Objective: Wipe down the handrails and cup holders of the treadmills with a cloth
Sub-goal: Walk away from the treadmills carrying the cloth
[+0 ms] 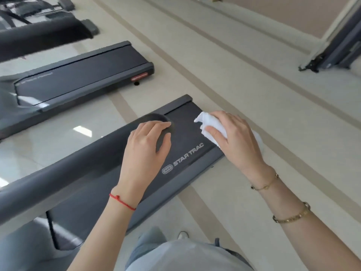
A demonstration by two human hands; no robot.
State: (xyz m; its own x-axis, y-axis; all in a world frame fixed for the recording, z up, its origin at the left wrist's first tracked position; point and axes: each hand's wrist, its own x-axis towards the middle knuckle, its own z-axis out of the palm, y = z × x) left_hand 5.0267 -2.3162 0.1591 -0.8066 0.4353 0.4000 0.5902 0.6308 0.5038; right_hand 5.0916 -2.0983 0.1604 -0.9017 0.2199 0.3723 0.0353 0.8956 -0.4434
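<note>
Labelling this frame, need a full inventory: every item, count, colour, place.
handrail: 1, dark grey, runs from lower left to its rounded end under the left hand
treadmill decks: 2, dark grey, one below the hands marked STAR TRAC, one upper left
more gym equipment: dark, blurred, top left; count unclear
cloth: 1, white, bunched in the right hand
floor: pale glossy tile, tan stripes
door frame: 1, dark, top right
bracelets: 1 red string, left wrist; 2 gold, right arm
left hand: fingers curled on the handrail end
right hand: grips the cloth
</note>
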